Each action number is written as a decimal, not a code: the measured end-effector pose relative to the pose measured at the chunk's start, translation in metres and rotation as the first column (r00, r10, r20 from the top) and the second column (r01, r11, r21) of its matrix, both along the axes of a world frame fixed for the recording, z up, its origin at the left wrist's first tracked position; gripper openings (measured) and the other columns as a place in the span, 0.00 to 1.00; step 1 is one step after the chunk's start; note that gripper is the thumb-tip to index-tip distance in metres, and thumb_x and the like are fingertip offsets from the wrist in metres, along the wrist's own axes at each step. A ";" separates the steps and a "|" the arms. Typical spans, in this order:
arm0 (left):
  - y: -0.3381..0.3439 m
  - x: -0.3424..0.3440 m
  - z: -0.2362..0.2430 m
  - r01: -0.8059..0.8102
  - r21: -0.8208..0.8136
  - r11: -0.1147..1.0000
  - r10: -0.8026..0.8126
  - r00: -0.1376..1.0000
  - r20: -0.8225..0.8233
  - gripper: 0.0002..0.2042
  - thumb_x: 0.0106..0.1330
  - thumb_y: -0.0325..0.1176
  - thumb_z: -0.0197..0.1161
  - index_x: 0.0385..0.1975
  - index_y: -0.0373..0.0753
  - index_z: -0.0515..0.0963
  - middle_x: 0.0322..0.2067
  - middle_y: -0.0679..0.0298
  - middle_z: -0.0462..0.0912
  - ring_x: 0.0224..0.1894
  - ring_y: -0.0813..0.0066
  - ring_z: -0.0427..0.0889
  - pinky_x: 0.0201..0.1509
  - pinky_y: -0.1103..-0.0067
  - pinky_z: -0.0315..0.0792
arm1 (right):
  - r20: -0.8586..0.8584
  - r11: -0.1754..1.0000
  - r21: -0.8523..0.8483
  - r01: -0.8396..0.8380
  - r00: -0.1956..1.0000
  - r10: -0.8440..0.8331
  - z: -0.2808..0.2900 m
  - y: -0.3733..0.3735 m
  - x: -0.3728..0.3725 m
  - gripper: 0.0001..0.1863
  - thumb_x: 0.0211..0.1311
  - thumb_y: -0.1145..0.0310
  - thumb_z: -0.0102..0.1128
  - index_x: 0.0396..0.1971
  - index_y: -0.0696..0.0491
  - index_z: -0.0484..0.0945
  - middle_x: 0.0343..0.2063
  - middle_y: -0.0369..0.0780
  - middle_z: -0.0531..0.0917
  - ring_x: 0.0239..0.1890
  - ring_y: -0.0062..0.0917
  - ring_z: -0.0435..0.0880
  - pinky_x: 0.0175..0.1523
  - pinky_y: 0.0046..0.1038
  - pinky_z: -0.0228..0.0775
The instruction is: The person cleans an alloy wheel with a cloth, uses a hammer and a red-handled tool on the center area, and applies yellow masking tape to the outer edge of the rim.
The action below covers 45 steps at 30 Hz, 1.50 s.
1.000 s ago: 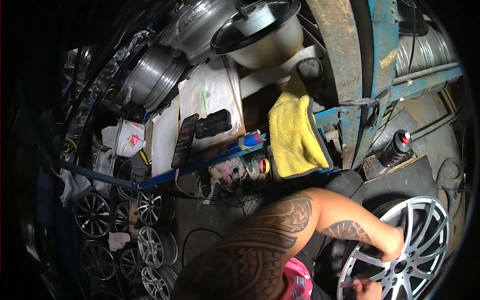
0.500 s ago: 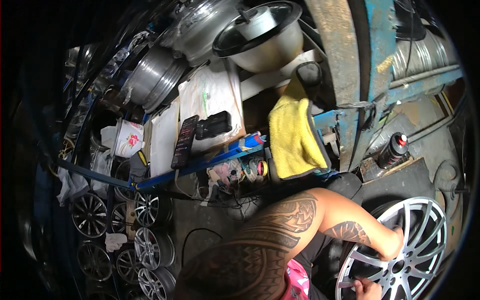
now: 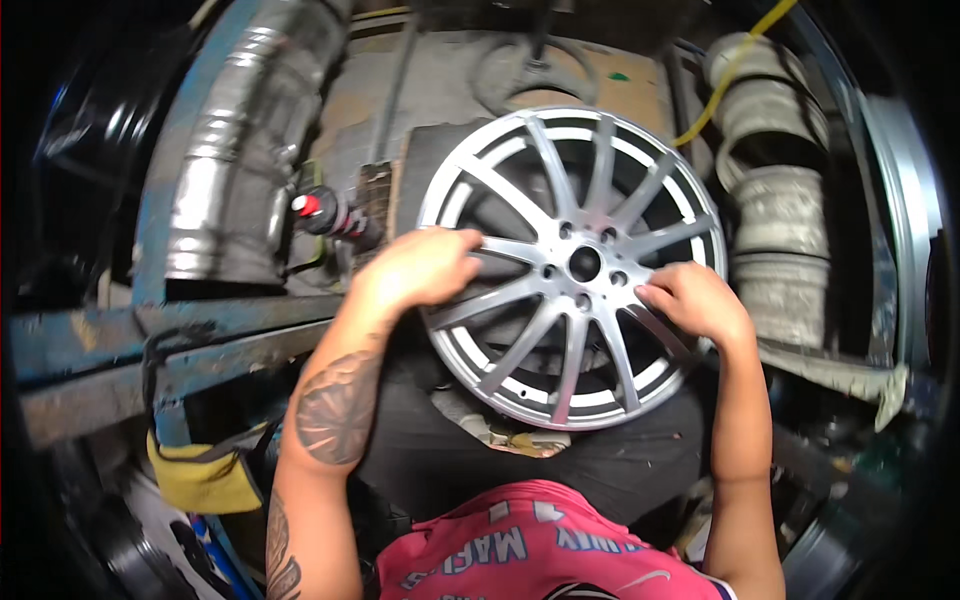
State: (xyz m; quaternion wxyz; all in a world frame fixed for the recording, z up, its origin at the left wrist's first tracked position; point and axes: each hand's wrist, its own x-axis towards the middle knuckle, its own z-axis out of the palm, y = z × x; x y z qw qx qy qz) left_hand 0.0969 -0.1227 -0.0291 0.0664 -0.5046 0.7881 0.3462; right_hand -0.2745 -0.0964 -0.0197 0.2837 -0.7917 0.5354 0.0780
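Note:
A silver multi-spoke alloy wheel (image 3: 585, 395) lies face up in front of me, its round hub hole and bolt holes showing at the middle. My left hand (image 3: 425, 268) is at its left side, fingers curled over the outer part of a spoke. On the right, my right hand (image 3: 692, 302) rests over a spoke close to the hub, with its thumb and fingers bent together. Whether a small thing is pinched in the right hand is hidden. Both hands are slightly blurred.
A dark bottle with a red-and-white cap (image 3: 318, 210) stands left of the wheel. Bare wheel barrels (image 3: 780, 220) are stacked at the right, and silver ones (image 3: 225, 180) at the left. A blue metal frame (image 3: 90, 345) runs along the left; a yellow cloth (image 3: 205, 480) hangs below it.
My view has swung from the cluttered shelf at the left to the wheel. My left hand has shifted from near the hub to the wheel's left side; my right hand lies right of the hub.

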 end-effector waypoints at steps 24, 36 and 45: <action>-0.048 0.046 -0.012 -0.396 0.231 0.889 0.456 0.817 -0.352 0.15 0.74 0.26 0.52 0.57 0.40 0.80 0.29 0.73 0.78 0.31 0.88 0.71 0.35 0.87 0.66 | 0.114 0.988 0.102 0.114 0.986 -0.126 -0.001 -0.003 -0.024 0.18 0.67 0.56 0.61 0.44 0.56 0.84 0.37 0.49 0.88 0.42 0.45 0.87 0.49 0.39 0.77; -0.041 0.061 -0.016 -0.415 0.188 0.890 0.447 0.876 -0.181 0.21 0.65 0.30 0.69 0.59 0.39 0.77 0.27 0.70 0.74 0.30 0.81 0.71 0.37 0.80 0.68 | 0.086 0.990 0.102 0.097 0.991 -0.106 -0.004 -0.003 -0.024 0.19 0.69 0.56 0.60 0.44 0.58 0.84 0.34 0.50 0.87 0.39 0.46 0.86 0.46 0.39 0.76; -0.038 0.060 -0.028 -0.374 0.249 0.894 0.400 0.914 -0.064 0.25 0.63 0.28 0.71 0.61 0.36 0.75 0.28 0.72 0.76 0.32 0.84 0.73 0.38 0.84 0.69 | 0.071 0.988 0.112 0.101 0.991 -0.110 -0.010 -0.006 -0.032 0.19 0.70 0.55 0.59 0.45 0.56 0.84 0.36 0.49 0.87 0.41 0.45 0.86 0.49 0.39 0.76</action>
